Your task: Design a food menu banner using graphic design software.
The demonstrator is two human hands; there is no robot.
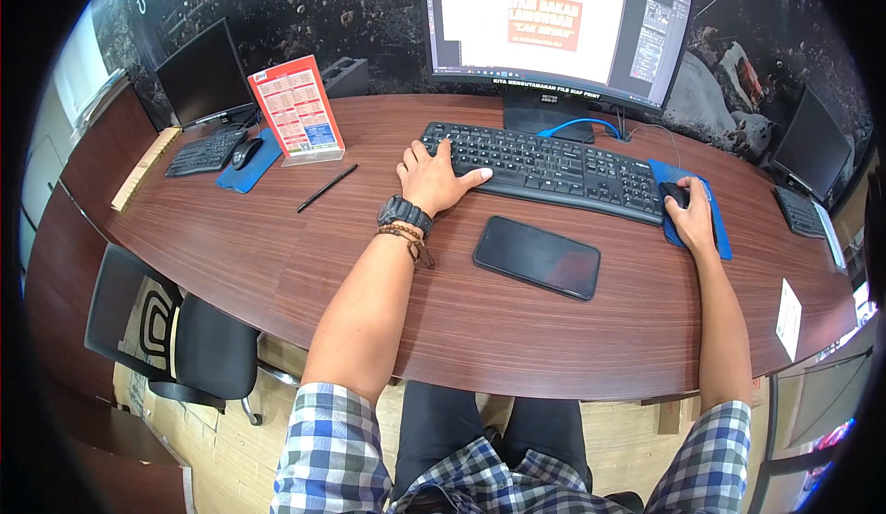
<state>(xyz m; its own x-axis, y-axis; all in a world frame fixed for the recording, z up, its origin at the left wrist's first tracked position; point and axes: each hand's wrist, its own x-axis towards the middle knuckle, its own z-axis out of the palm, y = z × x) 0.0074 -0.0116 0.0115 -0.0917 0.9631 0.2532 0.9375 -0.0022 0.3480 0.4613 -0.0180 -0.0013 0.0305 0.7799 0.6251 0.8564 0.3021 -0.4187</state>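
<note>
My left hand rests on the left end of a black keyboard, its fingers spread over the keys and the thumb stretched out to the right. A dark watch and beaded bracelets circle that wrist. At the keyboard's right end, my right hand is wrapped round a black computer mouse, partly hidden under the fingers. The mouse sits on a blue mouse pad. A black smartphone lies screen up between my forearms. Behind the keyboard, a large monitor displays a red-and-white design in an editing window.
On the brown desk, a black pen lies near a red-and-white card stand. Other monitors stand at far left and far right. A white card sits by the right edge. An office chair stands at lower left.
</note>
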